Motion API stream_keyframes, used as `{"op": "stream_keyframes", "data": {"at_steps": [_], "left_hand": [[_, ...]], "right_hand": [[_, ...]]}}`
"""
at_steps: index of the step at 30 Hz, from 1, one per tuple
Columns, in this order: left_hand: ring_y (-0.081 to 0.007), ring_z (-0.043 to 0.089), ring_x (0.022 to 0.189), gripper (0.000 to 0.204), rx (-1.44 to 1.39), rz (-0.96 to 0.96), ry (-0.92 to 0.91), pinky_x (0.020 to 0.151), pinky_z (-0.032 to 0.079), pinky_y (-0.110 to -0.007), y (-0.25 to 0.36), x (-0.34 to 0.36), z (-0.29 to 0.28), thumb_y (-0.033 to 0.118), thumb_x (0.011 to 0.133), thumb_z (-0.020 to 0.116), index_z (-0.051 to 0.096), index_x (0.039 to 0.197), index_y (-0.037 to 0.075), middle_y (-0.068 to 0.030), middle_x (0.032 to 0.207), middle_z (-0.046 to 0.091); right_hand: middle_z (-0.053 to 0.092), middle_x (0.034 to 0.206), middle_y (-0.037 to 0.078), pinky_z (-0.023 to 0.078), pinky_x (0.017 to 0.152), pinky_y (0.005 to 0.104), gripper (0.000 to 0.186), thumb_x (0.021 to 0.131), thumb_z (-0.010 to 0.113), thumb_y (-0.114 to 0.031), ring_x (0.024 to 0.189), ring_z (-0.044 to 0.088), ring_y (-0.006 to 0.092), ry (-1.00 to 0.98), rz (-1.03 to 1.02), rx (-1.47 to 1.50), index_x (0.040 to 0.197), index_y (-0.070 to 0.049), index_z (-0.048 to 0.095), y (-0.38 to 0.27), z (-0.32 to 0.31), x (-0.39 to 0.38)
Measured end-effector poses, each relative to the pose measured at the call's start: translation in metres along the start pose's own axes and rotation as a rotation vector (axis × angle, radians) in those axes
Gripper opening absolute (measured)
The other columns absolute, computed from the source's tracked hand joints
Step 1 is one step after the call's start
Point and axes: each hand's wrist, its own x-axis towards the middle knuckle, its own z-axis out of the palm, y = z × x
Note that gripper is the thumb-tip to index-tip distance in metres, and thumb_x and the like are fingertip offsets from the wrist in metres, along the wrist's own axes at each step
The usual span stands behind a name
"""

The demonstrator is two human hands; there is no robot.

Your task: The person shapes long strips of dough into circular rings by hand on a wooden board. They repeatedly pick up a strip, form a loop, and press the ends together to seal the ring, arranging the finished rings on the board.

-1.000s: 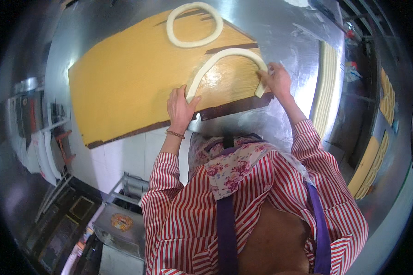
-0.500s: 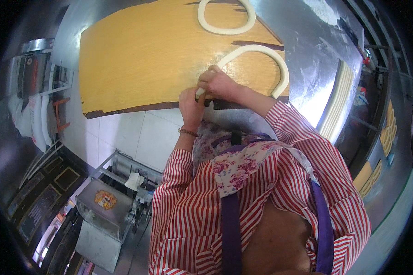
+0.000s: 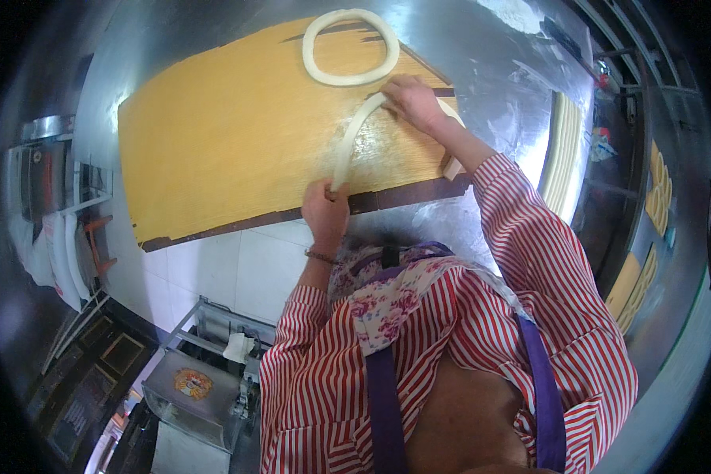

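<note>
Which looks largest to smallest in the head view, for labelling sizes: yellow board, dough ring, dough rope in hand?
1. yellow board, by far.
2 and 3. dough ring and dough rope look alike; unranked.

dough rope [image 3: 354, 136] on board [image 3: 237, 142]

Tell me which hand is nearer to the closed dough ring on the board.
The right. The right hand presses the far end of the dough strand just below the dough ring. The left hand holds the strand's near end at the yellow board's front edge.
</note>
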Motion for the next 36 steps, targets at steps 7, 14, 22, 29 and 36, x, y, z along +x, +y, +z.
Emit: {"op": "stream_keyframes", "data": {"at_steps": [7, 14, 22, 29, 36], "left_hand": [[-0.0314, 0.061, 0.084, 0.034, -0.072, 0.111, -0.109, 0.074, 0.049, -0.042, 0.020, 0.013, 0.018, 0.025, 0.082, 0.079, 0.061, 0.100, 0.002, -0.0144, 0.089, 0.061], [-0.0365, 0.061, 0.100, 0.040, 0.211, 0.383, -0.056, 0.085, 0.049, -0.046, 0.055, 0.109, 0.049, 0.023, 0.083, 0.074, 0.062, 0.115, 0.002, -0.0176, 0.103, 0.062], [-0.0353, 0.059, 0.106, 0.035, 0.146, 0.416, -0.085, 0.092, 0.048, -0.047, 0.074, 0.115, 0.046, 0.016, 0.086, 0.070, 0.062, 0.118, 0.005, -0.0153, 0.113, 0.060], [-0.0286, 0.056, 0.111, 0.024, 0.288, 1.057, -0.603, 0.108, 0.039, -0.048, 0.056, 0.082, -0.005, 0.003, 0.082, 0.061, 0.068, 0.105, 0.003, -0.0115, 0.107, 0.061], [-0.0265, 0.057, 0.109, 0.019, 0.275, 1.029, -0.853, 0.119, 0.028, -0.048, 0.056, 0.091, 0.002, 0.005, 0.080, 0.065, 0.070, 0.098, 0.007, -0.0089, 0.099, 0.061]], "right_hand": [[0.062, 0.114, 0.015, 0.053, 0.089, 0.0422, 0.038, 0.077, 0.077, -0.023, 0.099, 0.064, 0.0330, 0.388, 0.409, 0.212, 0.111, -0.008, 0.069, -0.003, -0.041, -0.034], [0.063, 0.104, 0.014, 0.054, 0.079, 0.0452, 0.033, 0.083, 0.075, -0.028, 0.093, 0.066, 0.0352, 0.125, 0.652, -0.037, 0.108, -0.007, 0.068, -0.004, -0.022, -0.083], [0.062, 0.106, 0.014, 0.053, 0.080, 0.0441, 0.026, 0.086, 0.067, -0.020, 0.093, 0.064, 0.0337, 0.376, 0.706, 0.053, 0.109, -0.008, 0.067, -0.013, -0.037, -0.083], [0.063, 0.120, 0.010, 0.056, 0.082, 0.0412, 0.042, 0.075, 0.067, 0.000, 0.100, 0.066, 0.0324, -0.117, 0.135, 0.103, 0.116, -0.007, 0.065, -0.032, -0.056, -0.162], [0.062, 0.124, 0.006, 0.057, 0.079, 0.0405, 0.043, 0.075, 0.068, -0.001, 0.095, 0.069, 0.0289, -0.282, 0.181, 0.121, 0.117, -0.010, 0.065, -0.034, -0.055, -0.156]]}}
